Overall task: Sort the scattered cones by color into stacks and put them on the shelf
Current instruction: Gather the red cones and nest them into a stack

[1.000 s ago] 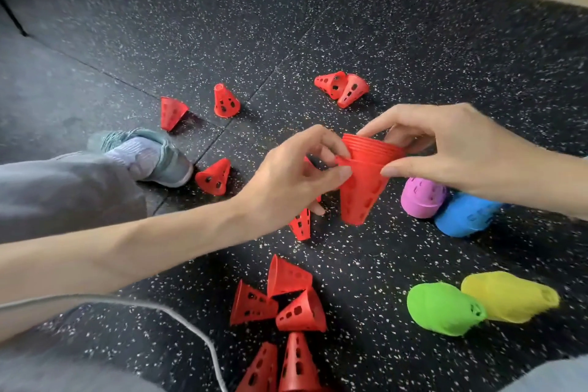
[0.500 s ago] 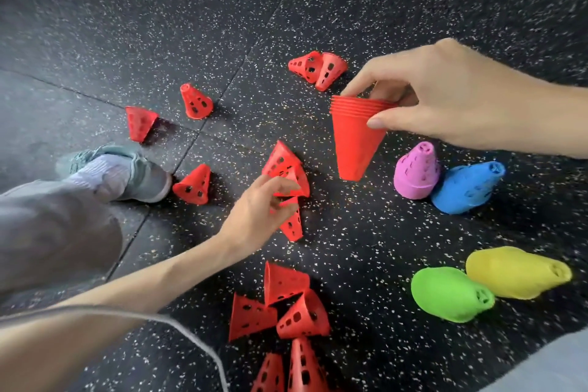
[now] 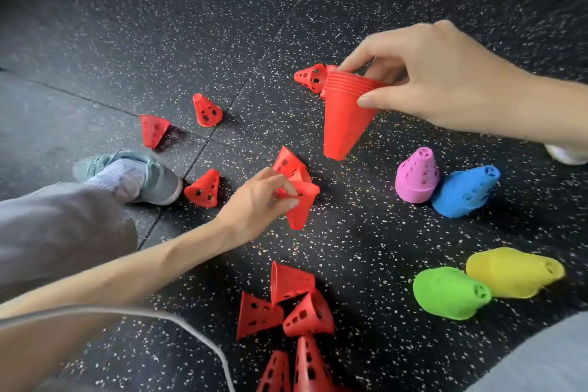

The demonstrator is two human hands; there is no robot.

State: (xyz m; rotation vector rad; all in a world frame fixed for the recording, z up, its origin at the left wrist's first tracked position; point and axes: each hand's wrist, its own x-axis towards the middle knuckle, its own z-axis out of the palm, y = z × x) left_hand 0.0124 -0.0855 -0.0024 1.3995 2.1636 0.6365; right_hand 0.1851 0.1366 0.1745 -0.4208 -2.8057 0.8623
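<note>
My right hand (image 3: 442, 73) holds an upside-down stack of red cones (image 3: 345, 118) by its rim, above the floor. My left hand (image 3: 257, 204) pinches a single red cone (image 3: 302, 205) lying on the floor, beside another red cone (image 3: 286, 162). More red cones lie scattered: a cluster near the bottom (image 3: 296, 312), one by the shoe (image 3: 203, 189), two farther left (image 3: 154, 130) (image 3: 205, 110), and one behind the stack (image 3: 310, 76). Finished stacks stand or lie at right: pink (image 3: 416, 175), blue (image 3: 464, 191), green (image 3: 448, 293), yellow (image 3: 512, 272).
The floor is black speckled rubber matting (image 3: 191, 25). My left leg in grey trousers and a grey-green shoe (image 3: 149, 178) reaches in from the left. A grey cable (image 3: 191, 331) crosses the lower left. A grey wall base runs along the top.
My left hand left the held stack, dropped to the floor and took hold of a loose red cone. My right hand kept the stack, which now sits higher and farther right in view.
</note>
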